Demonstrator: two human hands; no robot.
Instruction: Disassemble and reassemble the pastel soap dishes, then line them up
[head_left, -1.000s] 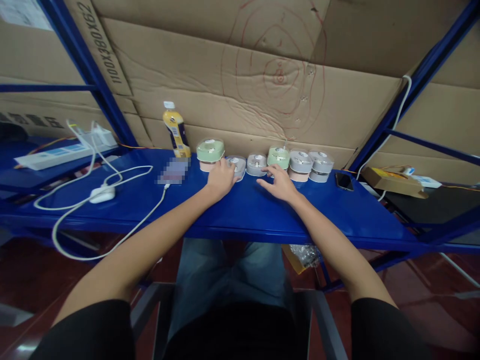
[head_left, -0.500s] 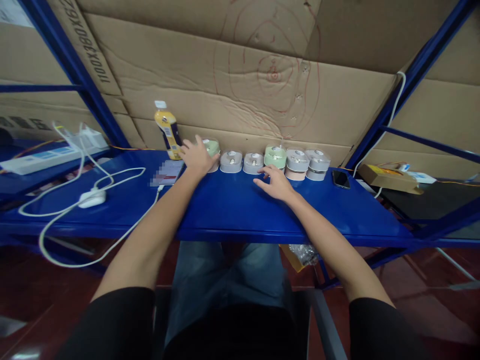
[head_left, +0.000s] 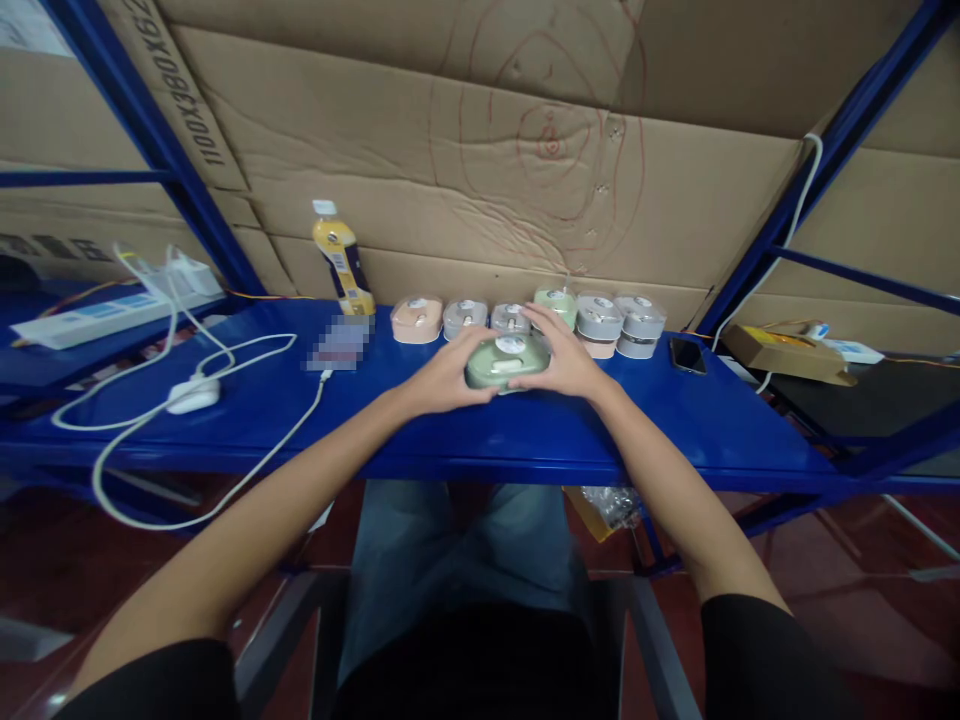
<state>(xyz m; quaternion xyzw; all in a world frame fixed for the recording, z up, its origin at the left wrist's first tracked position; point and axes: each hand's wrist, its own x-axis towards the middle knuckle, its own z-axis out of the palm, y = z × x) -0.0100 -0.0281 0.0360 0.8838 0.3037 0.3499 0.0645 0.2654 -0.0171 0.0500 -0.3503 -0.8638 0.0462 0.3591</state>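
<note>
A rounded green container [head_left: 510, 362] with a clear lid and a white round sticker is between my two hands, in front of the row at the back of the table. My left hand [head_left: 450, 376] grips its left side, and my right hand [head_left: 568, 362] clasps the right side. Whether its base touches the tabletop I cannot tell. Behind it are similar containers: a peach one [head_left: 417, 322], a grey one [head_left: 463, 320], another grey one [head_left: 508, 318] partly hidden, and a green one [head_left: 559, 308]. To their right are two stacks, a grey-over-peach stack [head_left: 598, 316] and a grey stack [head_left: 639, 318].
A yellow drink bottle [head_left: 343, 260] stands at the back left, with a blurred-out flat device [head_left: 341, 343] in front. A white cable and adapter [head_left: 193, 394] lie further left. A phone [head_left: 687, 354] and a cardboard box [head_left: 787, 355] are on the right. Blue metal posts flank the table.
My left hand has brought the green container from the row's left end to the middle, uncovering the peach one. My right hand has closed on its other side.
</note>
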